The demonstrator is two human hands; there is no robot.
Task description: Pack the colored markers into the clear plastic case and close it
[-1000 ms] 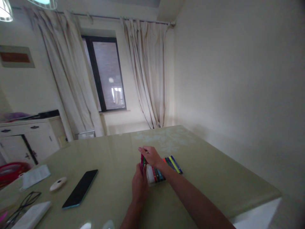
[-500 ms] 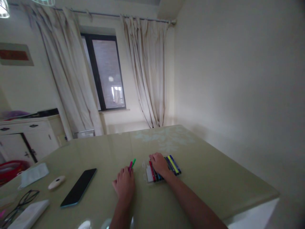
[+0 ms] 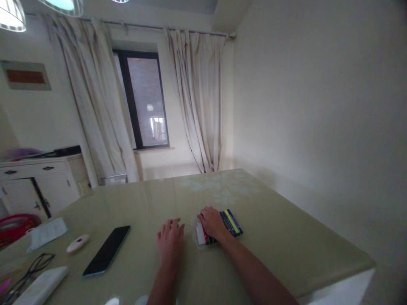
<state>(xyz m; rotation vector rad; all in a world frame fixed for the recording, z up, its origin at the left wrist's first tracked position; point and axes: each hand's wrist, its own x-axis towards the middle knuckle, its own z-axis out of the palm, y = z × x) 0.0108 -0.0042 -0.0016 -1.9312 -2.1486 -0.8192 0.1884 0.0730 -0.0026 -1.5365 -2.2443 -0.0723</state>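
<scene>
My left hand [image 3: 171,239] rests low over the table with its fingers spread, and no pen shows in it. To its right lies a clear plastic case [image 3: 199,245] with several colored markers in a row. Red markers [image 3: 204,234] show at its left side, while a yellow marker [image 3: 232,221] and a dark blue marker [image 3: 235,222] lie toward the right. Across the middle of the case, my right hand [image 3: 212,222] bends its fingers down over the markers. Whatever is under those fingertips is hidden.
A black phone [image 3: 107,250] lies left of my hands on the table [image 3: 152,199]. Farther left are a pale oval object [image 3: 78,244], a face mask [image 3: 47,234], eyeglasses [image 3: 40,263] and a white box-like object [image 3: 41,286]. A wall [image 3: 318,127] borders the right side.
The pink and green pens that stuck up from my left hand are no longer visible. Its fingers have opened out. My right hand stays over the marker case; the view tilts up slightly.
</scene>
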